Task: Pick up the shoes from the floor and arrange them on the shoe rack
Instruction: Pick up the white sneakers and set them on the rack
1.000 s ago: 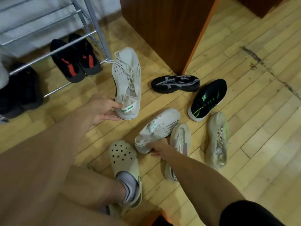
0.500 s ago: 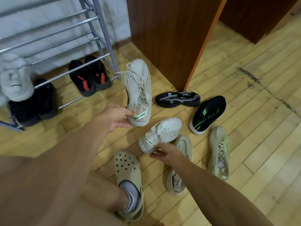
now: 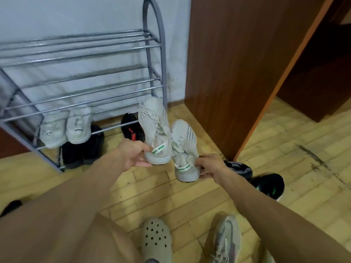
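I hold two white knit sneakers with green heel tabs in the air, toes pointing away. My left hand (image 3: 133, 153) grips the heel of the left white sneaker (image 3: 154, 126). My right hand (image 3: 209, 166) grips the heel of the right white sneaker (image 3: 183, 143). Both hang in front of the right end of the grey metal shoe rack (image 3: 91, 80). A white pair (image 3: 65, 128) rests on the rack's low bars. A black and red pair (image 3: 132, 128) and a black pair (image 3: 83, 147) stand on the floor under it.
A brown wooden cabinet (image 3: 237, 63) stands right of the rack. On the wooden floor lie a black shoe (image 3: 240, 168), a black and green sneaker (image 3: 269, 185) and a grey sneaker (image 3: 225, 238). My foot in a beige clog (image 3: 156, 239) is at the bottom.
My right hand has lifted the second white sneaker off the floor. Both hands have carried the pair up towards the rack, and my view has tilted up to the rack.
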Available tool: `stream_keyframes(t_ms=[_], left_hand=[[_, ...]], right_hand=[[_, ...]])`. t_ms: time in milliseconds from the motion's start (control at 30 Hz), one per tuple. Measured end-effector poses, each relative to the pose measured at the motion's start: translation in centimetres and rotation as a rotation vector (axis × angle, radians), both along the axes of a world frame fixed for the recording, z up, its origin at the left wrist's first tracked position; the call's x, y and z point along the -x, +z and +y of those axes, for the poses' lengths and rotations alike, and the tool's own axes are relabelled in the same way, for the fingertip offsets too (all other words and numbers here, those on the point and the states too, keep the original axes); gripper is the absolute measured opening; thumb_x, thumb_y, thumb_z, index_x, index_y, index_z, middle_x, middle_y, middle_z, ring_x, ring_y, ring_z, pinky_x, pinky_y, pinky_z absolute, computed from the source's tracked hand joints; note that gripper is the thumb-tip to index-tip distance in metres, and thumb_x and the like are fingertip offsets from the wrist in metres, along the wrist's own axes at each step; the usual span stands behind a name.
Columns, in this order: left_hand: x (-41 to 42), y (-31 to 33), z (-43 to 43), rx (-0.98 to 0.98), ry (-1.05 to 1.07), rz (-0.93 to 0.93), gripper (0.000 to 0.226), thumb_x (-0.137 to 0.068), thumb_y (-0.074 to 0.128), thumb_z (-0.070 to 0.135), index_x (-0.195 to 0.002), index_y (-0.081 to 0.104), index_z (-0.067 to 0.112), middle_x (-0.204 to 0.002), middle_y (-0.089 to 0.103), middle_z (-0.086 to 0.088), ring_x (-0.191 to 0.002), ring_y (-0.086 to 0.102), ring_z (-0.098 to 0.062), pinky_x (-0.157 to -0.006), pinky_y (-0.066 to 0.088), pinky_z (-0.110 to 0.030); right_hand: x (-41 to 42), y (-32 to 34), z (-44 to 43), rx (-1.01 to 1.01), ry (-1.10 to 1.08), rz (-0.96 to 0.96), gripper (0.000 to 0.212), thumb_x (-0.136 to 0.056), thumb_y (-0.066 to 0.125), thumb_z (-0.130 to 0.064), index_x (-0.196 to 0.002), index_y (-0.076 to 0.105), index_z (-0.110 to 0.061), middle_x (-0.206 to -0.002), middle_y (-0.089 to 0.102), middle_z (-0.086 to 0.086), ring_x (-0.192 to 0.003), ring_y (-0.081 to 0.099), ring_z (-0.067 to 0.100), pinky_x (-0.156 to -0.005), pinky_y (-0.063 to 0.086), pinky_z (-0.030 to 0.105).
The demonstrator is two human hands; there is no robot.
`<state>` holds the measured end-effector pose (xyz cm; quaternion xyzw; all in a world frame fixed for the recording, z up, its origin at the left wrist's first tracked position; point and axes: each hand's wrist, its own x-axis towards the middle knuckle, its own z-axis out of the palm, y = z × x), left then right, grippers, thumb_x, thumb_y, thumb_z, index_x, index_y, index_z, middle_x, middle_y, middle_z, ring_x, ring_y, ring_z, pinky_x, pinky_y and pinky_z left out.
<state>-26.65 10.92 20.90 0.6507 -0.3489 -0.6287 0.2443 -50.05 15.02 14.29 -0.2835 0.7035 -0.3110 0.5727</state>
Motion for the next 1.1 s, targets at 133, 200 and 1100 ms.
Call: stream_keyframes(t_ms=[133, 200, 1100], left_hand=[[-3.2, 1.0, -1.3, -0.041, -0.015, -0.06, 0.007, -0.084, 0.059, -0.007, -0.09, 0.058, -0.003, -0.093, 0.058, -0.016, -0.076, 0.065, -0.03, -0.06, 0.06, -0.043], [-4.4, 0.5, -2.1, -0.074, 0.012, -0.043, 0.013, -0.085, 0.058, -0.007, -0.098, 0.058, -0.005, -0.095, 0.058, -0.018, -0.076, 0.063, -0.032, -0.047, 0.059, -0.039], [-9.7, -12.1, -25.9, 0.068, 0.19, -0.005, 0.032, -0.088, 0.062, 0.005, -0.118, 0.057, -0.005, -0.115, 0.065, -0.024, -0.086, 0.071, -0.033, -0.06, 0.061, -0.036]], right_hand=[[-1.9, 1.3, -3.7, 0.026, 0.1, 0.042, 0.037, -0.083, 0.066, -0.01, -0.119, 0.061, -0.006, -0.103, 0.071, 0.012, -0.071, 0.069, 0.021, -0.05, 0.053, 0.026], [-3.0, 1.6, -5.5, 0.039, 0.136, 0.06, 0.044, -0.082, 0.068, -0.01, -0.124, 0.058, -0.006, -0.108, 0.071, 0.012, -0.077, 0.069, 0.021, -0.05, 0.055, 0.026], [-12.9, -6.8, -33.1, 0.309, 0.051, 0.314, 0.034, -0.095, 0.05, -0.016, -0.127, 0.062, -0.016, -0.127, 0.062, 0.003, -0.11, 0.061, 0.024, -0.095, 0.052, 0.046]])
